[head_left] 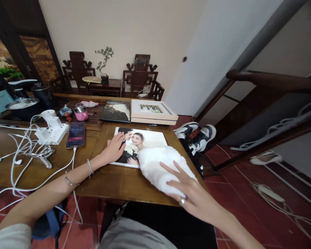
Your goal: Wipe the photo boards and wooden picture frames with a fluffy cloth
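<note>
A large printed photo panel [150,138] of a couple lies flat on the wooden table [114,183]. My left hand [115,148] rests flat on the panel's left edge, fingers stretched out. My right hand [190,192] lies with spread fingers on a fluffy white cloth [158,164] that covers the panel's near right corner. A ring shows on that hand, and bracelets on my left wrist.
Behind the panel lie a dark photo print [115,111] and stacked framed pictures [153,111]. To the left are a phone [75,135], a white power strip [52,133] with tangled cables, a pink bowl [81,113]. Shoes [197,133] stand by the stair rail [272,81] on the right.
</note>
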A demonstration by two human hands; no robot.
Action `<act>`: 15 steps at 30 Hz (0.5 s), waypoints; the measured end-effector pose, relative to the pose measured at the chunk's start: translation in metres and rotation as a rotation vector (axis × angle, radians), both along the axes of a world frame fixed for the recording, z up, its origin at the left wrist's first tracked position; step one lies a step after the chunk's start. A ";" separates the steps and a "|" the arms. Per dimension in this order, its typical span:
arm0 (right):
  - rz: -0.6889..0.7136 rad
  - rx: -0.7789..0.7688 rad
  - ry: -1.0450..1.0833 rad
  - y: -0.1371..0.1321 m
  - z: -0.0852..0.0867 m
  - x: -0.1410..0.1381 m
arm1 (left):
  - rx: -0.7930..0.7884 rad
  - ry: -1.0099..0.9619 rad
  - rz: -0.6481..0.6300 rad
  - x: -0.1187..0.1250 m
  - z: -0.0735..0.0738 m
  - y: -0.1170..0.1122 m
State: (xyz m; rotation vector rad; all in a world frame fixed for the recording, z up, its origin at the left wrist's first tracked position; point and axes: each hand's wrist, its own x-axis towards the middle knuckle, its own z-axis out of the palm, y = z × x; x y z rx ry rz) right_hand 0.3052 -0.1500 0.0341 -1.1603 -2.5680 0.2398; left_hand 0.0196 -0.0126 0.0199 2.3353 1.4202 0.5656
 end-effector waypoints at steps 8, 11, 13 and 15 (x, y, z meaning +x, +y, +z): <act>-0.206 -0.005 0.063 0.090 -0.006 0.016 | 0.008 0.017 -0.035 -0.003 -0.005 0.005; -0.260 0.021 0.104 0.134 -0.005 0.011 | 0.025 -0.004 -0.033 -0.004 -0.006 0.006; -0.257 0.038 0.108 0.144 -0.004 0.005 | 0.027 -0.022 -0.021 -0.005 -0.006 0.006; -0.248 0.055 0.092 0.135 -0.005 0.002 | 0.020 -0.030 -0.012 -0.005 -0.006 0.005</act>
